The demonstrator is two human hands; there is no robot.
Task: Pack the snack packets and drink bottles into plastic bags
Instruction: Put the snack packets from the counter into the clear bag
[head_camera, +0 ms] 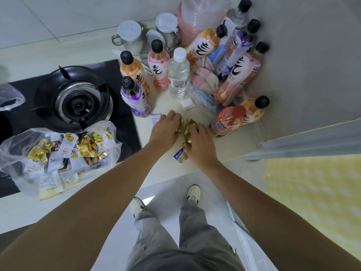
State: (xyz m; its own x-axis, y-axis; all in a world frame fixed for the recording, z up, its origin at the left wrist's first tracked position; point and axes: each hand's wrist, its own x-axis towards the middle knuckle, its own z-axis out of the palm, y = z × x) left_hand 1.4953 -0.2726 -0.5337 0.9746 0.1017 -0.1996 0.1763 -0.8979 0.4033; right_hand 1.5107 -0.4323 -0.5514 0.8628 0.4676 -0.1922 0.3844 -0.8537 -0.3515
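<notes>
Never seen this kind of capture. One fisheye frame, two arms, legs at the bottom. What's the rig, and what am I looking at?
No robot: a person wears a wide-angle camera on the head, looking down, hence the arms and shoes. This is the only view. On the pale kitchen counter stand capped drink bottles, such as a clear water bottle, beside a black gas burner. A clear plastic bag by the burner already holds snack packets. The left hand and right hand each grip crumpled gold foil snack packets.

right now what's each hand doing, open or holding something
Left hand: fingers curled on gold snack packets on the counter.
Right hand: gripping the same gold packets.
</notes>
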